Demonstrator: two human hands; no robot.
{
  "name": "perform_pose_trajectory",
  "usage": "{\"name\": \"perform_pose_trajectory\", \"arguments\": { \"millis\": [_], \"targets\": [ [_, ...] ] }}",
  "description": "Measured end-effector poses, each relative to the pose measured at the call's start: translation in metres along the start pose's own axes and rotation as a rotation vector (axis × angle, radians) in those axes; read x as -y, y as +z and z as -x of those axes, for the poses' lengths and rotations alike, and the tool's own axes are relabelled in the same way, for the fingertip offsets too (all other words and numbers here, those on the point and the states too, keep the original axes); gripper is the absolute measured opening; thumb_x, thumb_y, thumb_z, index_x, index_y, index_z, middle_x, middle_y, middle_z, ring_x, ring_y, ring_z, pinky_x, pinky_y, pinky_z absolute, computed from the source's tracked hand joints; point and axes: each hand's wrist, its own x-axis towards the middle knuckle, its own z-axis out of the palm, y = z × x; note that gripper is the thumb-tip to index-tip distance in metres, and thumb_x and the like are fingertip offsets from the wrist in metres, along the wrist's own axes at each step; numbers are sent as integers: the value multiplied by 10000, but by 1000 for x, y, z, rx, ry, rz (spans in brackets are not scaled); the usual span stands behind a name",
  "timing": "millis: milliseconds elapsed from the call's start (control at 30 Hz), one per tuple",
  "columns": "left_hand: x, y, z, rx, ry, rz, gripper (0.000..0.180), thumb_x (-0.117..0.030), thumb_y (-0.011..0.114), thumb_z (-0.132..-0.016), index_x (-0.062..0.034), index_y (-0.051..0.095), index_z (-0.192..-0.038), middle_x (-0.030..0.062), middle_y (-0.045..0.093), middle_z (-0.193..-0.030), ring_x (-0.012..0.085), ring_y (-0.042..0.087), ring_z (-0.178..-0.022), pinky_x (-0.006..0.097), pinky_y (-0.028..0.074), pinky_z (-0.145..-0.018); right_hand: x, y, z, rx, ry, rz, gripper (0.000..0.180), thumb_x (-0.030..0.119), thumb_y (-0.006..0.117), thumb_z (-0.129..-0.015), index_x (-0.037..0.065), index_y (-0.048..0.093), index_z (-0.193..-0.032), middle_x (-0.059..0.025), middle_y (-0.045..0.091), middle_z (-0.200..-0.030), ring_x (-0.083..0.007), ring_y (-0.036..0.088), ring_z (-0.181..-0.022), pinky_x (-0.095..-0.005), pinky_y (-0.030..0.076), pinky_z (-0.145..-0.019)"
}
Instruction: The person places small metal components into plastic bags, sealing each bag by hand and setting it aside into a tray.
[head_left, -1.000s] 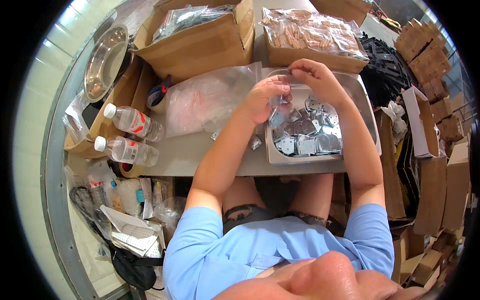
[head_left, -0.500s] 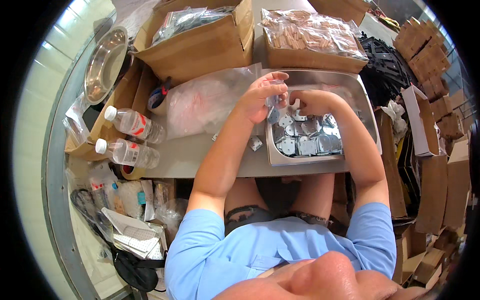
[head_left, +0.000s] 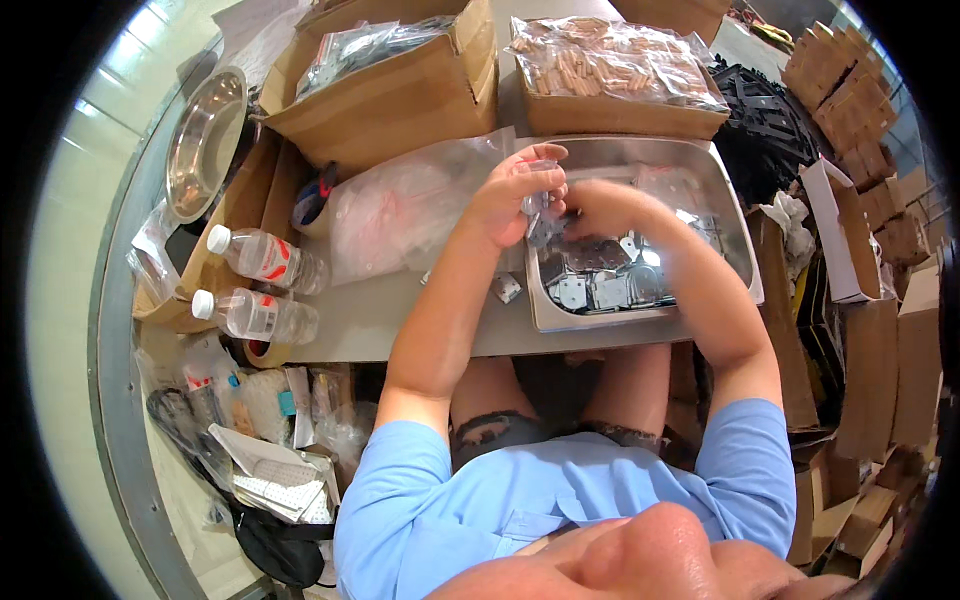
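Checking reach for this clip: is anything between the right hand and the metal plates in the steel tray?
Nothing visible. The right hand is over the open rectangular steel tray, directly above the flat silver metal plates; the left hand holds a small clear plastic bag beside it.

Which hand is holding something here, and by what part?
The left hand pinches a small clear plastic bag near its top edge, above the steel tray. The right hand is at the bag too, but blurred; its hold cannot be told.

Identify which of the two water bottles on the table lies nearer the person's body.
The lower water bottle, beside the tape roll; the other bottle lies farther up the table, toward the steel bowl.
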Motion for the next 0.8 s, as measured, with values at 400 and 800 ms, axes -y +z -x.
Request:
{"name": "perform_pose_trajectory", "arguments": {
  "millis": [400, 800],
  "targets": [
    [4, 7, 5, 40, -56, -187, 414, -69, 719, -721, -51, 515, -1081, 29, 574, -827, 138, 566, -717, 292, 477, -616, 35, -35, 23, -650, -258, -892, 230, 54, 604, -840, -17, 606, -1058, -17, 605, -829, -69, 543, -761, -223, 466, -714],
    [-1, 6, 4, 51, 66, -165, 448, -71, 720, -722, -36, 487, -1103, 40, 572, -830, 137, 567, -714, 278, 468, -624, -8, -8, 20, 296, 40, -8, 412, 194, 734, -577, 19, 619, -931, -131, 639, -858, -287, 620, -831, -365, 484, -717]
  ]
}}
